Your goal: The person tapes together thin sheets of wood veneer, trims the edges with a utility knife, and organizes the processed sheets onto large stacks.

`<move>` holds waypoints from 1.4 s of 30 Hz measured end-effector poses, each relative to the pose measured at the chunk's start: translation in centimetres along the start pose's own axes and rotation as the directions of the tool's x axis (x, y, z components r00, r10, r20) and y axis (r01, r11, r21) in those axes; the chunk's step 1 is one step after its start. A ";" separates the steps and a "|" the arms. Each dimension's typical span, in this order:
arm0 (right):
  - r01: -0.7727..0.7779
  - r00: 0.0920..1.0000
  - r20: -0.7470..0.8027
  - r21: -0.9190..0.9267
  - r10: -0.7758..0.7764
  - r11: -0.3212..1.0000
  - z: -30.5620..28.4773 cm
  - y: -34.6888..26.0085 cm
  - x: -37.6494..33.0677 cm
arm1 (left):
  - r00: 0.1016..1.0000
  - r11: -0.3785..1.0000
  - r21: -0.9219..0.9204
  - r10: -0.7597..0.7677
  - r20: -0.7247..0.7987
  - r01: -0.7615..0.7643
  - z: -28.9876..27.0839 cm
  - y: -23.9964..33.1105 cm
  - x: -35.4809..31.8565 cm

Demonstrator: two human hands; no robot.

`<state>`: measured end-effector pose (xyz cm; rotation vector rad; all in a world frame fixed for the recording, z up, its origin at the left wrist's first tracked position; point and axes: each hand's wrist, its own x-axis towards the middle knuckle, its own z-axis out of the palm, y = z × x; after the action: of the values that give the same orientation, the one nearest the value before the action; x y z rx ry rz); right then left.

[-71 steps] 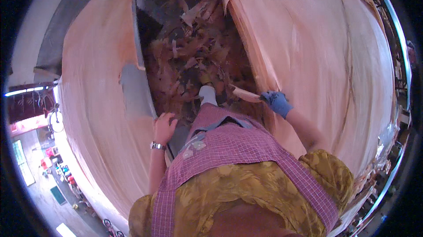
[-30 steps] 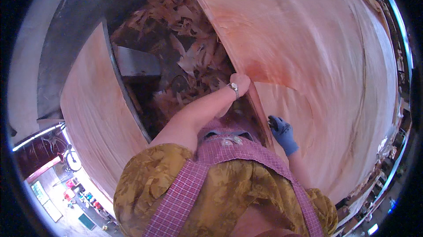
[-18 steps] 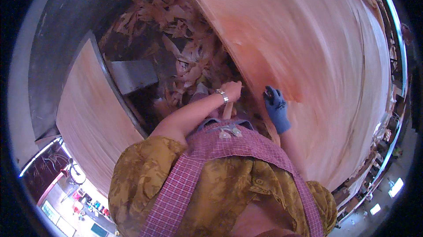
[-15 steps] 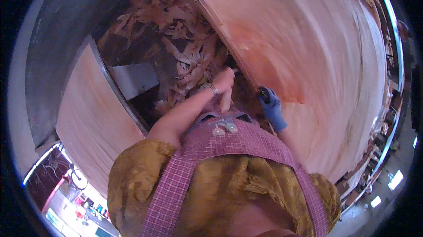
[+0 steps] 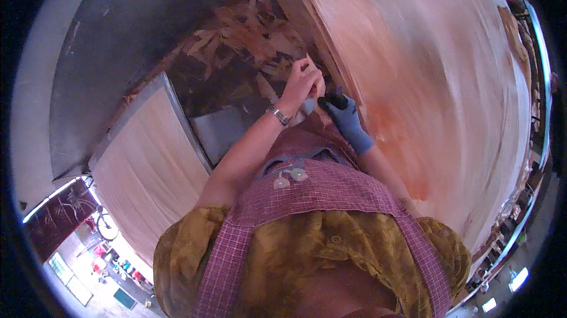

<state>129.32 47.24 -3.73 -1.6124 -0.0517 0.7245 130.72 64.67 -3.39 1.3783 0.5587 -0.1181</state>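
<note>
My left hand, bare with a wristwatch, reaches forward to the near corner of a tall stack of large pale-pink veneer sheets. Its fingers are pinched on a thin veneer strip at the stack's edge. My right hand wears a blue glove with dark fingertips. It sits just right of the left hand, against the same edge of the stack, fingers curled. Whether it holds anything is hidden. My apron and yellow sleeves fill the lower middle of the view.
A heap of torn brown veneer scraps covers the floor ahead. A second, lower stack of pale sheets lies to my left, with a grey slab beside it. A dark grey floor stretches behind, and a bicycle stands at lower left.
My left hand came up from my side to the stack's corner. My right hand moved in beside it. The view swung, bringing the right stack closer.
</note>
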 end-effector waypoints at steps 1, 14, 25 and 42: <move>0.028 1.000 0.007 -0.014 -0.028 1.000 0.5 -0.4 2.3 | 0.996 0.987 -0.138 -0.075 0.054 0.082 -1.1 1.5 1.2; -0.033 0.969 -0.191 0.523 0.155 0.851 4.9 -9.0 20.2 | 0.832 0.804 0.578 -0.220 0.509 -0.140 -9.5 11.4 17.0; 0.327 0.399 -0.696 0.716 0.597 0.617 15.3 -1.9 11.9 | 0.244 0.667 0.604 -0.558 0.793 -0.437 -13.7 13.3 24.8; 0.366 -0.292 -0.760 0.472 0.581 0.802 14.8 11.8 -2.7 | 0.275 0.391 0.657 -0.684 0.676 -0.645 -18.8 11.1 31.0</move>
<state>115.79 56.76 -13.21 -1.0305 1.5835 -0.7809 156.17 92.27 -8.75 2.0095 -0.8649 -1.5436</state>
